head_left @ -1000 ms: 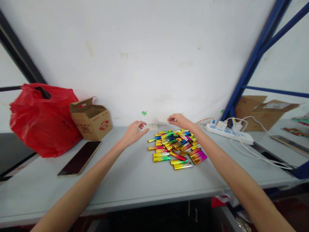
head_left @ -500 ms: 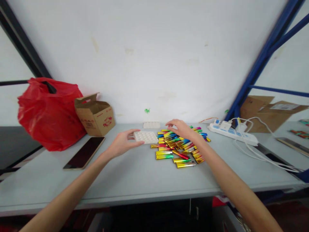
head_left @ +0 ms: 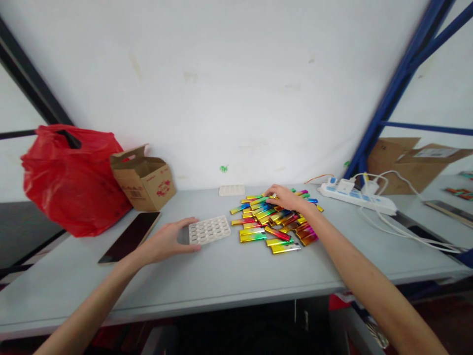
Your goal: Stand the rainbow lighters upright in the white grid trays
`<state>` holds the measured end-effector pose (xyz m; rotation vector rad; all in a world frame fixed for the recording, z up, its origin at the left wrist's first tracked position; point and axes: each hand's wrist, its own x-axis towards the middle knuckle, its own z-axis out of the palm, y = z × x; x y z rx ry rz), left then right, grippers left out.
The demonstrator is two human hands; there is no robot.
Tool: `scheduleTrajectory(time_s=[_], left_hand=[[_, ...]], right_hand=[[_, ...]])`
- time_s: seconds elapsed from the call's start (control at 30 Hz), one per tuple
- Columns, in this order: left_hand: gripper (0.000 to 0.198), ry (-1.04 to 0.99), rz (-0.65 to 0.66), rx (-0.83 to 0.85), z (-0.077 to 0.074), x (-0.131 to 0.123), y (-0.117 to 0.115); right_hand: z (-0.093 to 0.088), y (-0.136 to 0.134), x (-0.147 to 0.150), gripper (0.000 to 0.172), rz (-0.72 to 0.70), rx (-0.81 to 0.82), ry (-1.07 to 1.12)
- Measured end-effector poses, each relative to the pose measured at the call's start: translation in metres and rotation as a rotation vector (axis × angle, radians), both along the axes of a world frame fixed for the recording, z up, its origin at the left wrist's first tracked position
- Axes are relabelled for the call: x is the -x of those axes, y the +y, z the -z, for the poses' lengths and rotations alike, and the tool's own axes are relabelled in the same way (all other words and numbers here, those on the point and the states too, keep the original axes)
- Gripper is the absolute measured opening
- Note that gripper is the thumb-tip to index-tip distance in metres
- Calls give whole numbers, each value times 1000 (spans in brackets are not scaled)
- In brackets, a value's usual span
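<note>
My left hand [head_left: 168, 241] grips a white slotted tray [head_left: 210, 230] by its left end, fingers at the far edge and thumb at the near edge. The tray sits low over the table, its rows of oval slots facing up. My right hand [head_left: 286, 198] reaches into the far side of a loose pile of shiny lighters [head_left: 264, 214], coloured gold, green, blue and red. Its fingers are bent and drawn together among the lighters, and what lies between the fingertips is too small to make out. A second white tray [head_left: 232, 190] rests by the wall.
Left on the grey table [head_left: 207, 276] lie a phone [head_left: 129, 236], an open cardboard box [head_left: 146, 182] and a red plastic bag [head_left: 74, 177]. To the right are a white power strip [head_left: 356, 199] with cables, a blue metal frame [head_left: 391, 98] and a cardboard carton [head_left: 406, 167].
My left hand has brought the slotted tray down, nearer to me and slightly left. My right hand has lowered into the lighters and shifted a little right.
</note>
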<state>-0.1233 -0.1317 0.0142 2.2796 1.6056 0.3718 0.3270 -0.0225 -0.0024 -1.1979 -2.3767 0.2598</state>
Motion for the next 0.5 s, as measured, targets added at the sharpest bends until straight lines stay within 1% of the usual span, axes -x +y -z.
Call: scheduleTrajectory(time_s=[0.07, 0.13, 0.23, 0.37, 0.43, 0.5], left_hand=[[92, 26, 49, -31, -1, -10, 6], [88, 33, 94, -55, 1, -19, 14], [87, 4, 157, -56, 7, -27, 28], [83, -67, 231, -93, 14, -40, 43], [78, -88, 270, -114, 14, -49, 48], [76, -94, 297, -124, 13, -59, 52]], right_hand=[[0, -1, -2, 21, 12, 54, 104], [0, -2, -3, 25, 32, 139, 268], [-1, -3, 1, 33, 44, 265, 587], [-7, -8, 11, 46, 53, 414, 1085], [-10, -11, 16, 46, 51, 476, 1277], [-14, -16, 21, 42, 45, 517, 1382]])
